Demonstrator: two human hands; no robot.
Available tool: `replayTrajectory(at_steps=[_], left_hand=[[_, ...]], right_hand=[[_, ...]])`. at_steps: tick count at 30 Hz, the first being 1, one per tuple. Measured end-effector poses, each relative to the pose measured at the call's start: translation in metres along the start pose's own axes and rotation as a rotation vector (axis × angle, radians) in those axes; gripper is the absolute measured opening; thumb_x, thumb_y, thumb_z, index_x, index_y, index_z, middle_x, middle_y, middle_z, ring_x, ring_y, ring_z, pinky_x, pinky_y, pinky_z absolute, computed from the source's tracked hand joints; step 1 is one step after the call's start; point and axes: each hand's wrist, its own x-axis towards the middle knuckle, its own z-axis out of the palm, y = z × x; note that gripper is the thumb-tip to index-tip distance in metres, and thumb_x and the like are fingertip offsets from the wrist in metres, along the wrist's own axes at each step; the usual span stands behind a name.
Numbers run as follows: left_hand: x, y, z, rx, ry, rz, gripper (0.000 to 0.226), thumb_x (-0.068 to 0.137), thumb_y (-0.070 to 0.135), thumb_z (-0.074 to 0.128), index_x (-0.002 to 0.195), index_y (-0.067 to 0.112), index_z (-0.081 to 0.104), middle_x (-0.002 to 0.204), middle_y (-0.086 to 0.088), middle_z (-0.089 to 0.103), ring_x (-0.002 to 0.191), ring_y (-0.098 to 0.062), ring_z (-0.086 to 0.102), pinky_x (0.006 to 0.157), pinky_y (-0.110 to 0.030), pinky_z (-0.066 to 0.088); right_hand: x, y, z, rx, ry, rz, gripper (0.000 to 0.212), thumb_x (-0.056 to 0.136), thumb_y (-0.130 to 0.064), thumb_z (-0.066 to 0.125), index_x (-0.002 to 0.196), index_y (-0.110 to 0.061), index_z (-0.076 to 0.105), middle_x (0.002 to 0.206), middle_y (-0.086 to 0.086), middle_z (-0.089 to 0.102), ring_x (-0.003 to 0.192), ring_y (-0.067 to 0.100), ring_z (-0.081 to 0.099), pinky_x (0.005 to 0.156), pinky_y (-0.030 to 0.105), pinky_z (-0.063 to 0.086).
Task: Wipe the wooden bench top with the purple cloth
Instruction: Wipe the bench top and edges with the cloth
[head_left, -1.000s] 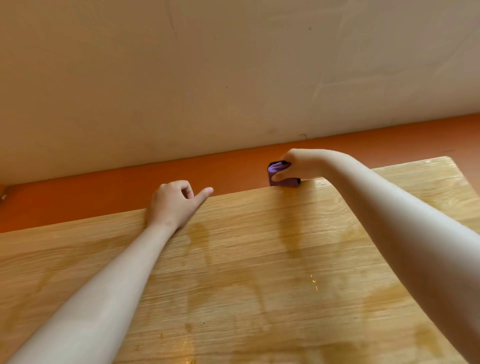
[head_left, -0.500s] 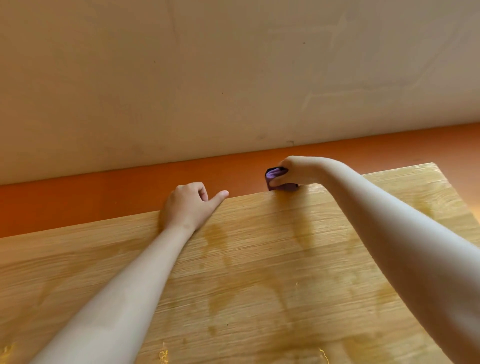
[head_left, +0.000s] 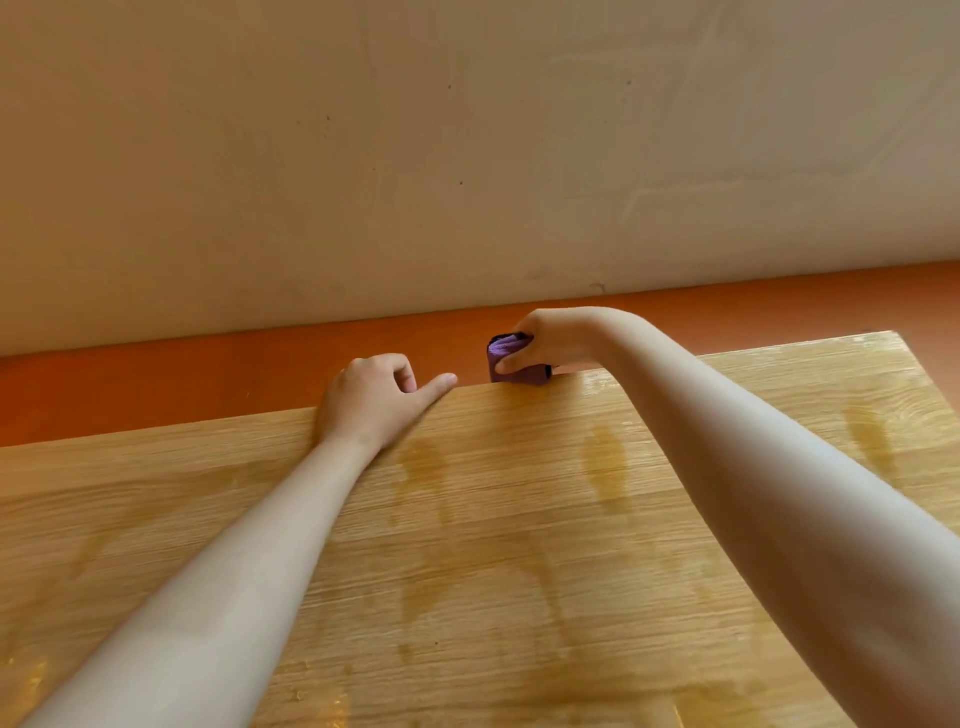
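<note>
Since the earlier frame the right hand (head_left: 551, 340) has slid the purple cloth (head_left: 514, 370) leftward along the far edge of the wooden bench top (head_left: 519, 545), and the gap to the left hand (head_left: 370, 402) has narrowed. We see the right hand clenched around the cloth, which is bunched into a small wad, with the thumb across its near face and the fingers wrapped over its top. The wad sits right on the far edge, roughly midway along it and just beside the left thumb tip. The left hand rests on the same edge, fingers curled in and thumb stretched out toward the cloth (nothing shows inside it). Darker damp streaks (head_left: 605, 460) mark the wood nearer to us. Beyond the edge runs an orange surface (head_left: 208, 387) below a pale wall (head_left: 467, 156).
</note>
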Motion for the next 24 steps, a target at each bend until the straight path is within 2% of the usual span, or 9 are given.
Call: replayTrajectory(at_steps=[4, 8, 10, 13, 16, 18, 22, 24], left_hand=[[-0.001, 0.002, 0.000, -0.052, -0.054, 0.018, 0.053, 0.066, 0.074, 0.062, 0.061, 0.022, 0.059, 0.060, 0.010, 0.061, 0.066, -0.009, 0.055, 0.058, -0.027, 0.035], [0.004, 0.018, -0.008, 0.008, -0.087, 0.070, 0.053, 0.064, 0.079, 0.059, 0.064, 0.027, 0.061, 0.067, 0.012, 0.064, 0.070, -0.009, 0.058, 0.061, -0.026, 0.041], [0.009, 0.047, -0.004, -0.034, -0.063, 0.115, 0.055, 0.064, 0.082, 0.050, 0.068, 0.029, 0.063, 0.071, 0.014, 0.066, 0.072, -0.008, 0.060, 0.067, -0.029, 0.047], [0.013, 0.117, 0.025, -0.083, -0.157, 0.204, 0.043, 0.074, 0.072, 0.055, 0.076, 0.031, 0.064, 0.079, 0.017, 0.066, 0.079, -0.008, 0.060, 0.073, -0.032, 0.051], [0.015, 0.188, 0.069, -0.058, -0.260, 0.263, 0.033, 0.083, 0.063, 0.056, 0.085, 0.030, 0.063, 0.089, 0.014, 0.065, 0.085, -0.010, 0.059, 0.074, -0.032, 0.051], [0.017, 0.219, 0.095, -0.051, -0.290, 0.221, 0.035, 0.084, 0.062, 0.055, 0.088, 0.028, 0.063, 0.092, 0.011, 0.064, 0.088, -0.013, 0.058, 0.071, -0.031, 0.047], [0.023, 0.235, 0.116, 0.035, -0.253, 0.149, 0.049, 0.081, 0.071, 0.049, 0.075, 0.024, 0.063, 0.082, 0.008, 0.065, 0.081, -0.016, 0.058, 0.064, -0.029, 0.042], [0.021, 0.233, 0.118, 0.052, -0.220, 0.155, 0.055, 0.081, 0.073, 0.047, 0.069, 0.021, 0.061, 0.075, 0.008, 0.064, 0.075, -0.014, 0.058, 0.061, -0.028, 0.042]], right_hand=[[-0.015, 0.047, -0.017, 0.001, 0.017, 0.025, 0.022, 0.087, -0.043, 0.062, 0.092, -0.022, 0.058, 0.085, -0.003, 0.061, 0.072, 0.014, 0.055, 0.062, 0.025, 0.041], [-0.038, 0.106, -0.034, -0.007, 0.041, 0.058, 0.020, 0.087, -0.045, 0.062, 0.083, -0.025, 0.057, 0.082, -0.003, 0.062, 0.070, 0.014, 0.056, 0.063, 0.026, 0.041], [-0.046, 0.130, -0.041, 0.013, 0.046, 0.067, 0.020, 0.086, -0.046, 0.062, 0.087, -0.026, 0.060, 0.086, -0.002, 0.064, 0.073, 0.016, 0.059, 0.068, 0.028, 0.044], [-0.056, 0.159, -0.052, 0.039, 0.058, 0.064, 0.021, 0.086, -0.044, 0.063, 0.092, -0.024, 0.061, 0.088, -0.001, 0.065, 0.077, 0.016, 0.060, 0.070, 0.028, 0.046], [-0.062, 0.181, -0.060, 0.030, 0.066, 0.067, 0.021, 0.085, -0.045, 0.063, 0.091, -0.025, 0.061, 0.086, -0.002, 0.065, 0.074, 0.015, 0.059, 0.068, 0.027, 0.045], [-0.066, 0.197, -0.065, 0.015, 0.069, 0.071, 0.021, 0.085, -0.046, 0.063, 0.089, -0.026, 0.060, 0.085, -0.002, 0.064, 0.072, 0.015, 0.057, 0.067, 0.027, 0.043], [-0.077, 0.231, -0.078, 0.032, 0.085, 0.080, 0.018, 0.085, -0.044, 0.063, 0.081, -0.029, 0.056, 0.083, -0.003, 0.062, 0.072, 0.014, 0.056, 0.063, 0.025, 0.043], [-0.085, 0.251, -0.086, 0.036, 0.099, 0.100, 0.018, 0.084, -0.044, 0.064, 0.085, -0.027, 0.058, 0.085, -0.002, 0.063, 0.074, 0.016, 0.058, 0.065, 0.026, 0.044]])
